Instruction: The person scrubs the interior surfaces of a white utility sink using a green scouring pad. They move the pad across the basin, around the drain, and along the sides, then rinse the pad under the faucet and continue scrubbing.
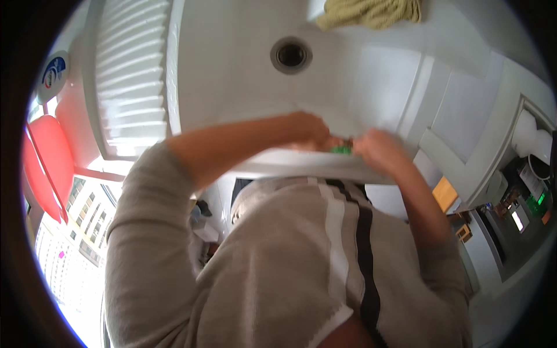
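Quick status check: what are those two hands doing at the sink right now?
Left hand and right hand together on a small green thing, too blurred to identify. Over the white sink's front rim. Nothing in the way.

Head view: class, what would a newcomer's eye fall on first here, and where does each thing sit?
First, the two hands at the near rim of the white sink: the left hand and right hand meet over a small green thing, too blurred to identify. Next, the round drain at top centre, with a yellowish cloth on the far edge. The striped beige sweater fills the lower half.
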Available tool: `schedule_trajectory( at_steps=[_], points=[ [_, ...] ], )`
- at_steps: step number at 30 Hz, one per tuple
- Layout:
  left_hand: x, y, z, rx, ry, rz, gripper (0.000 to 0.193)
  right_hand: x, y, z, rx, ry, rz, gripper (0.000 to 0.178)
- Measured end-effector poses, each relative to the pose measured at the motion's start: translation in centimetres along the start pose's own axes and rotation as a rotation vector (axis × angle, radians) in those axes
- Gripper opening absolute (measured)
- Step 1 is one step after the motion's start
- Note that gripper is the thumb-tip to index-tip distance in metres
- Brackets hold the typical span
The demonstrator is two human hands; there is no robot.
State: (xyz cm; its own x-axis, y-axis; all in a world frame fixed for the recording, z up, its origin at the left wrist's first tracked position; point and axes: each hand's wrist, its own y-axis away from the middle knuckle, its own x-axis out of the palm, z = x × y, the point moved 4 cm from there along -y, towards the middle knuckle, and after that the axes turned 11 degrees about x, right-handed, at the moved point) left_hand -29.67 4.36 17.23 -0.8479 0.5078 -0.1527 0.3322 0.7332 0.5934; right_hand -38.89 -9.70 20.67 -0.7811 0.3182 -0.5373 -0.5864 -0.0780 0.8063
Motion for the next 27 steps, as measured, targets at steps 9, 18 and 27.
schedule_trajectory(
  at_steps=[9, 18, 27],
  points=[
    [-0.2, -2.9, 4.0, -0.038, -0.043, -0.089, 0.069, 0.8, -7.0, -0.5, 0.117, 0.008, 0.109, 0.011],
    [-0.5, -3.7, 5.5, -0.096, -0.008, -0.131, 0.065, 1.0, -8.1, -1.3, 0.154, -0.055, 0.059, 0.012],
    [-0.2, -1.1, 3.3, -0.048, 0.056, -0.012, 0.073, -1.0, -4.6, 0.3, 0.113, -0.032, 0.147, 0.015]
  ],
)
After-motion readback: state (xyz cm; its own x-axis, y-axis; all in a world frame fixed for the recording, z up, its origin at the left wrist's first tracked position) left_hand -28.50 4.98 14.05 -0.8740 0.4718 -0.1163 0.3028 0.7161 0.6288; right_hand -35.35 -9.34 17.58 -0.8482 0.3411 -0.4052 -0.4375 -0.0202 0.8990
